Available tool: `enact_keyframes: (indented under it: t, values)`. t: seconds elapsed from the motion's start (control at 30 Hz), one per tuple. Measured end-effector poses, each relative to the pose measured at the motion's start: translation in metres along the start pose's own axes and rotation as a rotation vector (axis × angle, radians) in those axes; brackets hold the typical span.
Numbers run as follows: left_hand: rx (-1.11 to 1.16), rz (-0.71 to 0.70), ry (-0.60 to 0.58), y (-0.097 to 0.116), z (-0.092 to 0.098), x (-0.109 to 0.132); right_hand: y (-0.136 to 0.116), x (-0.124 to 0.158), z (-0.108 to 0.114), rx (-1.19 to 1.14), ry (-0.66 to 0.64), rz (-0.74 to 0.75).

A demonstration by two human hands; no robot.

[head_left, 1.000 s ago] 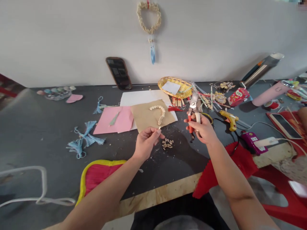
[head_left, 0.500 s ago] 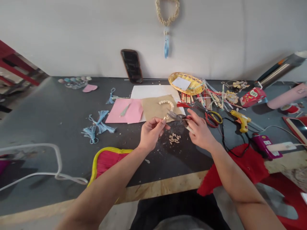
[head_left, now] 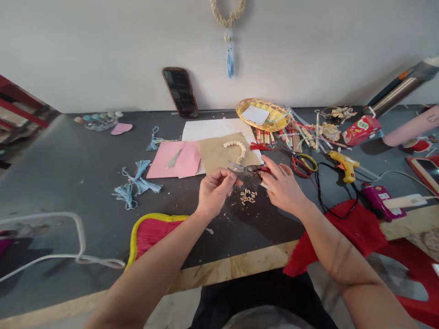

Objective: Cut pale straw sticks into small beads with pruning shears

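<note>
Just behind the pile of cut pieces (head_left: 248,197), your right hand (head_left: 283,188) grips the shears (head_left: 247,169), swung from upright to level; left hand (head_left: 214,192) pinched closed beside the blades.

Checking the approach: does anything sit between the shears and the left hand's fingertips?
Nothing visible. The shears in the right hand reach open-bladed right up to the left hand and its fingers; the cut bits lie lower, on the table.
</note>
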State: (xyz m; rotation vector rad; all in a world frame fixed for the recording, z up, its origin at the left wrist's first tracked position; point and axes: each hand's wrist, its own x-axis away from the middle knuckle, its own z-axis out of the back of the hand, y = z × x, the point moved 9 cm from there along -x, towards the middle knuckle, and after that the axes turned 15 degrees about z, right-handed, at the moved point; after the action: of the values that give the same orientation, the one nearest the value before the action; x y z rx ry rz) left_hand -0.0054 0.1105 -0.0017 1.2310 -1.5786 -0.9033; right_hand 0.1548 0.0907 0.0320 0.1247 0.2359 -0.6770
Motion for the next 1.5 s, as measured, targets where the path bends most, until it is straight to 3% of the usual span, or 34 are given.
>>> enact_keyframes:
  t: [0.43,0.63,0.93,1.17,1.5]
  values:
    - [-0.089,0.020,-0.062,-0.006,-0.003,-0.001,-0.003,-0.002,-0.002,-0.063,0.024,0.027]
    - [-0.149,0.001,-0.087,-0.003,-0.006,0.003,0.009,0.000,-0.007,-0.224,0.112,-0.082]
    - [-0.163,0.014,-0.126,0.004,-0.018,0.014,0.011,-0.002,-0.016,-0.241,0.057,-0.075]
    - [-0.015,0.108,-0.185,-0.004,-0.019,0.011,0.009,-0.002,-0.013,-0.193,0.014,-0.112]
    - [0.147,0.379,-0.432,-0.015,-0.037,0.016,0.009,-0.002,-0.014,-0.264,0.028,-0.026]
